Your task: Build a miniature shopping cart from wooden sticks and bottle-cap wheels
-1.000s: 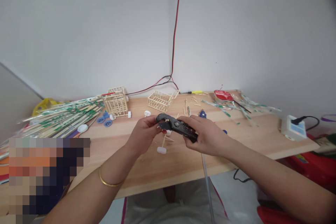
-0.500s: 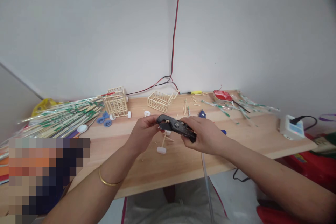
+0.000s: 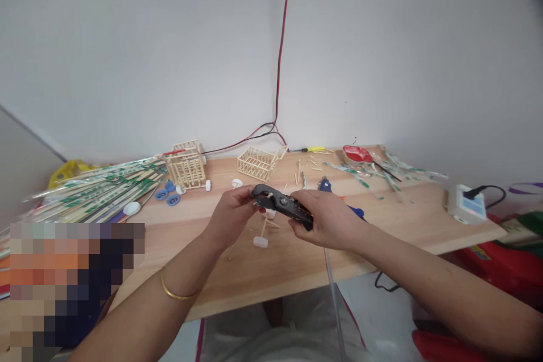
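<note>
My right hand (image 3: pixel 324 218) is wrapped round the handles of black pruning shears (image 3: pixel 292 208), whose curved jaws point left. My left hand (image 3: pixel 237 209) is closed in a pinch at the jaw tips. A small pale piece of thin wooden stick (image 3: pixel 270 195) shows between the jaws; the rest is hidden by my fingers. Just below the shears lie thin sticks with a white cap wheel (image 3: pixel 260 242) at the end. A blue glue gun (image 3: pixel 324 184) lies behind my right hand, partly covered. From under that hand a long translucent rod (image 3: pixel 333 288) extends past the table edge.
Two stick-built frames, a wheeled cart (image 3: pixel 188 169) and an open basket shape (image 3: pixel 257 164), stand near the wall. Blue caps (image 3: pixel 173 199) and bundled wrapped sticks (image 3: pixel 114 186) lie left. A red-topped dish (image 3: pixel 358 154) and a white power box (image 3: pixel 466 203) are right.
The camera view has shifted very slightly. My right hand and the shears sit marginally further left; both hands keep the same hold.
</note>
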Available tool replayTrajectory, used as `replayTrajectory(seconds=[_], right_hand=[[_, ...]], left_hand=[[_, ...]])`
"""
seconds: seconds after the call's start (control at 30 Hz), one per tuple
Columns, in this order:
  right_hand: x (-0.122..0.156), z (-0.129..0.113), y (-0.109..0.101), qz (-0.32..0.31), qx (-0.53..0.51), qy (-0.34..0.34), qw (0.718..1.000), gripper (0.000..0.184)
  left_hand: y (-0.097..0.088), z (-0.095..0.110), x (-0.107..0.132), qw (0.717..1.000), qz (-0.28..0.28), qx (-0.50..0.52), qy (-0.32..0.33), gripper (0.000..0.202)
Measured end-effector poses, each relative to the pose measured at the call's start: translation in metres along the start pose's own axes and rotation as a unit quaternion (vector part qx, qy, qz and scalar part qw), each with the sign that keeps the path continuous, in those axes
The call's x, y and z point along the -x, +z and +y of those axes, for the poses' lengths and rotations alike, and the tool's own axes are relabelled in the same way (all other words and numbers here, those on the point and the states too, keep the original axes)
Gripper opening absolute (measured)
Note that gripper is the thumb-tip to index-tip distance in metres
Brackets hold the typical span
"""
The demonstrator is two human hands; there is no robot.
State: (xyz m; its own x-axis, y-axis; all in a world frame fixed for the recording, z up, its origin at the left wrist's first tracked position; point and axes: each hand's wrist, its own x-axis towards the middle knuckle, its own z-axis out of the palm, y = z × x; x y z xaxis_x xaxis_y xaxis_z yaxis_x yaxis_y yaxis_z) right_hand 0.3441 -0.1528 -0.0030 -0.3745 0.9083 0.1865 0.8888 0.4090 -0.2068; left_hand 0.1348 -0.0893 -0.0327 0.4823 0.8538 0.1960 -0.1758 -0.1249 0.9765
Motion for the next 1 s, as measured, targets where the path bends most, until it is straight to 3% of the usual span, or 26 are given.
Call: replayTrajectory(seconds=[0.23,0.4,0.7,0.87,1.0], right_hand=[[0.007,-0.001,-0.002,-0.025,0.044,0.028,0.998,0.02],[0.016,0.0,-0.007,-0.042,0.061,0.05,0.996,0.026],[0.03,0.017,0.002,-0.075,-0.022,0.078,0.994,0.032],[0.029,0.035,-0.003,-0.07,-0.056,0.138,0.986,0.036],[0.028,0.076,-0.016,-0.044,0.037,0.26,0.964,0.051]], left_hand=[[0.005,0.003,0.003,1.0,-0.005,-0.025,0.003,0.011],[0.014,0.007,0.008,0.998,-0.022,-0.05,-0.03,0.016],[0.031,0.001,-0.006,0.995,-0.028,-0.074,-0.069,0.014],[0.04,0.003,-0.028,0.991,-0.043,-0.074,-0.103,0.01],[0.034,0.006,-0.029,0.989,-0.005,0.032,-0.146,0.01]])
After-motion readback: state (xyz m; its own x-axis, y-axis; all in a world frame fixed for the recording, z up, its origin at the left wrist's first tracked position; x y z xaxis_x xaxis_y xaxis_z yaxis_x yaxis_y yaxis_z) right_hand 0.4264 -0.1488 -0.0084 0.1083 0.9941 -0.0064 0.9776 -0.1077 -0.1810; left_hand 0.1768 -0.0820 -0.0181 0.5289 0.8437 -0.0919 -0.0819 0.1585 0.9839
